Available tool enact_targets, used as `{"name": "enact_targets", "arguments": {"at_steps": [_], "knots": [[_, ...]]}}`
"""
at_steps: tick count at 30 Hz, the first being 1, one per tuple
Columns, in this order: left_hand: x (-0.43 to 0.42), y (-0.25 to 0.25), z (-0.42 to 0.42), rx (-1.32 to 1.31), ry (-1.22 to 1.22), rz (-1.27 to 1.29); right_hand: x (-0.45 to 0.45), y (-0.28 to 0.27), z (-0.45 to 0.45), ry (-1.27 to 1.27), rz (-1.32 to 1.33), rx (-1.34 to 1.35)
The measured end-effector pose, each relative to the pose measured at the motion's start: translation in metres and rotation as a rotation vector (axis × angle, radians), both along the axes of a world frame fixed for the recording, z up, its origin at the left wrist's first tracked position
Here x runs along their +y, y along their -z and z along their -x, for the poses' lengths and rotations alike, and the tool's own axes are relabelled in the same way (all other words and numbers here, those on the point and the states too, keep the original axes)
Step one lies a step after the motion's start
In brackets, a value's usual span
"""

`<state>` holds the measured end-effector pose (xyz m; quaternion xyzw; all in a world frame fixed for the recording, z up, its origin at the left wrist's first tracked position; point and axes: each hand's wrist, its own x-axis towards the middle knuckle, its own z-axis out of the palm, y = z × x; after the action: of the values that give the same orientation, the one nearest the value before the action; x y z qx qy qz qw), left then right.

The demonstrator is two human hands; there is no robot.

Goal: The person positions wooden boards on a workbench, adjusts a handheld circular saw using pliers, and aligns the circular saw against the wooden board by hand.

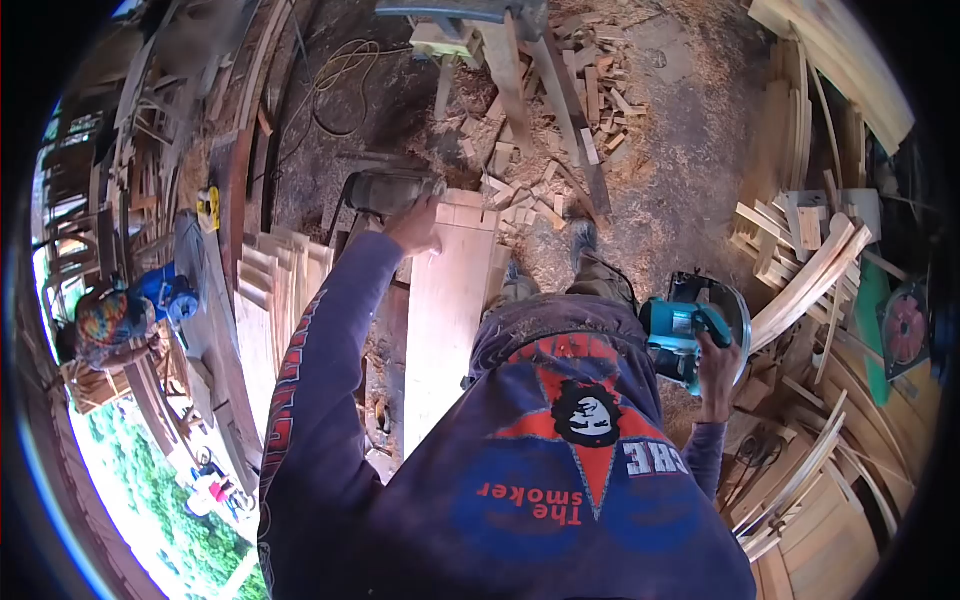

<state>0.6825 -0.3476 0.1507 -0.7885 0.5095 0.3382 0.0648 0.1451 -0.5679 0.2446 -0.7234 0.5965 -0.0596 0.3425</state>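
Step in hand: the wearer is apparently steadying a long, pale, flat wooden board (pixel 447 325) while holding a teal-and-black handheld circular saw (pixel 672 326) aside. Any next move, by judgement, is calling for a steady board and a clear path for the blade.

Left hand (pixel 414 230): closing around the board's edge near its far end, thumb resting on the face.

Right hand (pixel 717 362): wrapping around the saw's handle, well apart from the board.

Board: extending along the wearer's left side; support cannot be told. Its face is showing smooth and light; thin lines or cuts are crossing the far end, too small to tell which.

Surroundings: small pale wooden offcuts (pixel 597 92) are littering the sawdust-strewn floor (pixel 665 190) beyond.
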Motion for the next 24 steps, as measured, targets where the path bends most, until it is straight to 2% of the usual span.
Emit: {"name": "enact_targets", "arguments": {"at_steps": [3, 4, 7, 9, 10, 14, 16, 17, 19, 20, 21, 23, 24], "knots": [[-0.01, -0.003, 0.012, -0.113, 0.031, -0.111, -0.002, 0.006, 0.007, -0.086, -0.059, 0.039], [-0.011, -0.006, 0.015, -0.113, 0.028, -0.113, -0.005, 0.008, 0.005, -0.367, 0.198, 0.119], [-0.021, -0.015, 0.012, -0.209, 0.111, -0.138, -0.001, 0.0, -0.007, -0.627, 0.38, 0.22], [-0.033, -0.021, 0.005, -0.172, 0.231, -0.236, 0.006, -0.01, -0.024, -0.016, -0.099, -0.1], [-0.037, -0.022, 0.004, -0.179, 0.239, -0.233, 0.006, 0.001, -0.014, -0.107, -0.006, -0.118], [-0.041, -0.011, -0.005, -0.219, 0.346, -0.278, 0.014, 0.001, -0.006, -0.058, 0.029, -0.12], [-0.048, -0.013, -0.005, -0.213, 0.378, -0.26, 0.019, 0.005, 0.003, -0.125, 0.134, -0.014], [-0.051, -0.014, -0.005, -0.204, 0.385, -0.33, 0.021, 0.006, 0.007, -0.142, 0.166, 0.022], [-0.061, -0.023, -0.004, -0.197, 0.403, -0.409, 0.022, -0.01, -0.004, 0.175, -0.04, -0.123], [-0.064, -0.027, -0.002, -0.194, 0.389, -0.436, 0.022, -0.003, 0.003, 0.189, -0.049, -0.123], [-0.067, -0.03, 0.0, -0.19, 0.377, -0.462, 0.021, 0.003, 0.011, -0.007, 0.105, -0.008], [-0.074, -0.031, 0.011, -0.248, 0.398, -0.527, 0.022, 0.012, 0.022, -0.19, 0.257, 0.114], [-0.076, -0.031, 0.016, -0.306, 0.4, -0.587, 0.022, 0.01, 0.016, -0.014, 0.147, -0.012]]}}
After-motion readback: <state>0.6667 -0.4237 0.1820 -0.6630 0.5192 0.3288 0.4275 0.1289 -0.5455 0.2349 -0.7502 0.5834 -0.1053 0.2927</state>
